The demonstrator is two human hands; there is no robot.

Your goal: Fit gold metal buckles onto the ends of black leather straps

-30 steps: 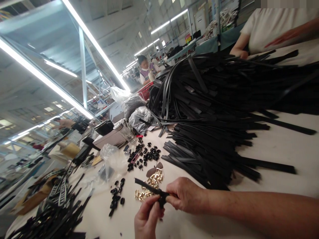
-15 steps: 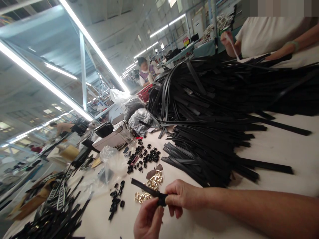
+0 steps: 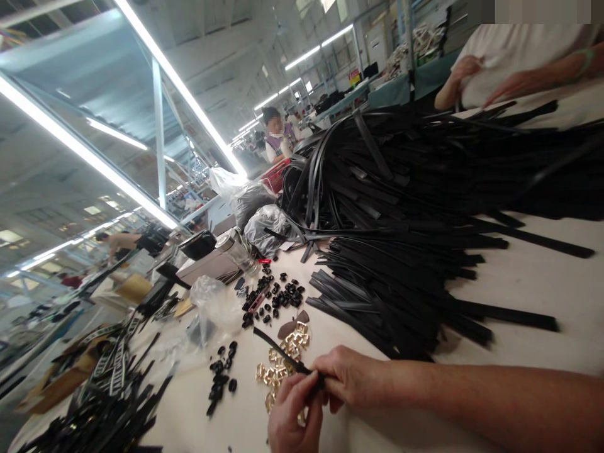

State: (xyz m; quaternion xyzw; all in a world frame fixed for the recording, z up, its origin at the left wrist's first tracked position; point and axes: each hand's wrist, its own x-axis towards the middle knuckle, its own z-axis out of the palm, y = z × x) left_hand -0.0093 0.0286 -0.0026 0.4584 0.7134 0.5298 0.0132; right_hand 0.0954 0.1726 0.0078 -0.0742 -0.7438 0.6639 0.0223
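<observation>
Near the bottom centre, a black strap [image 3: 278,347] points up and left from between my two hands. My left hand [image 3: 295,412] pinches it from below, fingers closed. From the right, my right hand [image 3: 346,380] grips the strap's lower end, its fingers touching those of my left. What the fingertips cover on the strap is hidden. Just behind my hands lie gold metal buckles [image 3: 295,340] in a loose heap. Small black pieces [image 3: 221,377] are scattered left of them, and more black pieces [image 3: 285,294] lie farther back.
A large pile of black straps [image 3: 401,182] covers the table's back and right. Plastic bags [image 3: 267,226], a glass jar [image 3: 238,251] and a clear bag [image 3: 207,302] stand at the back left. More straps [image 3: 104,409] lie front left. Across the table, a person's hands [image 3: 523,85] show.
My left hand has moved right and slightly up, closer against my right hand. The strap has turned edge-on and tilts more steeply. The person's hands across the table have come closer together.
</observation>
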